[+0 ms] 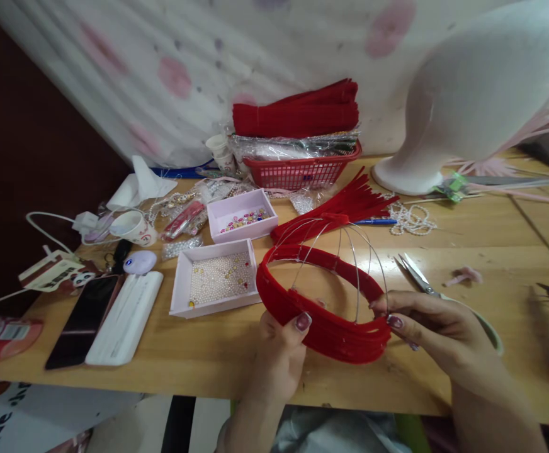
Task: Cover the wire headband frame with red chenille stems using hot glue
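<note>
A round frame [345,340] wrapped in red fuzzy strips, with thin silver wires arching up to a red piece at its top, is held above the front of the table. My left hand [281,355] grips its front left band, thumb on the outer face. At the band's right end my right hand [435,330] pinches the red strips and a wire between thumb and fingers. Behind the frame a bundle of loose red strips [345,204] lies on the table. Scissors [416,274] lie partly open beyond my right hand.
Two white trays of beads [180,286] and gems [215,226] stand left of the frame. Further left are a phone [85,321], a white power bank [126,318] and a paper cup [135,228]. A red basket [298,173] and a white foam head [473,88] stand behind.
</note>
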A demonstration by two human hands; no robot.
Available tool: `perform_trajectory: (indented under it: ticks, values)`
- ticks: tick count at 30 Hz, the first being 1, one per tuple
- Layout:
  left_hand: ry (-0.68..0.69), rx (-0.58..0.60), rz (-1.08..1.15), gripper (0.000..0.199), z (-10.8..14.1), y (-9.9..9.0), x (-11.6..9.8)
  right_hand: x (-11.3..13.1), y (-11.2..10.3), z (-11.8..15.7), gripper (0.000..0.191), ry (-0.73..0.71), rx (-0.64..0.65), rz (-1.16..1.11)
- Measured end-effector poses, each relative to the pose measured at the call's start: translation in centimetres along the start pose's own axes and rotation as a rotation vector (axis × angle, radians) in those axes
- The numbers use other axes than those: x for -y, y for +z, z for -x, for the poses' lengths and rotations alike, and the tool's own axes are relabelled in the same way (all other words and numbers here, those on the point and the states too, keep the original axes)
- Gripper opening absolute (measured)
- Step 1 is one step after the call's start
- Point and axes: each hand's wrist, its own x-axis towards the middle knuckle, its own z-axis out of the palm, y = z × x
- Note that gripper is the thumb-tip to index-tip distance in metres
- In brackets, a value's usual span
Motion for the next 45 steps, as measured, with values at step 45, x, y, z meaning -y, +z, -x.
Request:
perform_trajectory:
  ticks: [45]
  values:
    - [-0.147,-0.101,-0.241,0.033,-1.1,-0.4,-2.0,0.3,-0.4,1.0,0.017,-0.251,-0.056,0.259]
